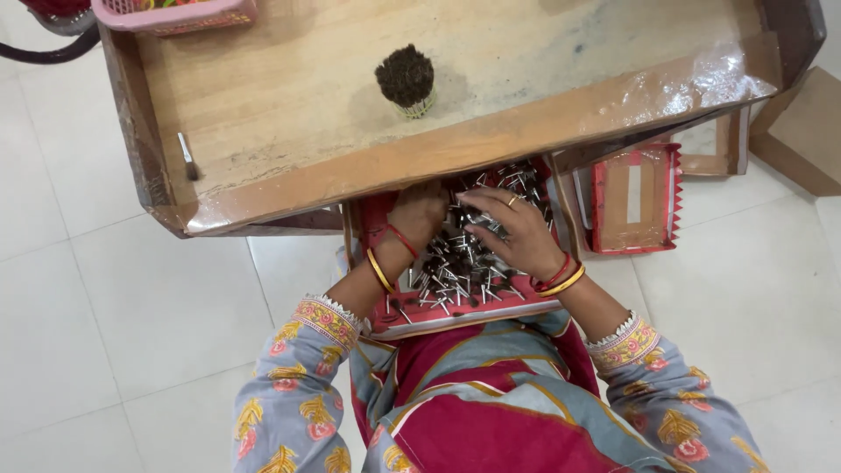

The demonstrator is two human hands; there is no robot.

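A red cardboard box (455, 317) rests on my lap, filled with several small dark brush heads with silver metal ferrules (455, 267). My left hand (419, 215) reaches into the far left of the box under the tray's edge, fingers curled into the pile. My right hand (517, 232) lies over the pile on the right side, fingers spread and bent down among the pieces. Whether either hand has a piece in its fingers is hidden. On the wooden tray table (368, 171) stands a bundled tuft of dark brush heads (406, 81), upright.
One loose brush piece (187, 156) lies at the tray's left. A pink basket (175, 13) sits at the tray's far left corner. An empty red box (635, 200) and a brown carton (802, 131) stand on the white tiled floor at right.
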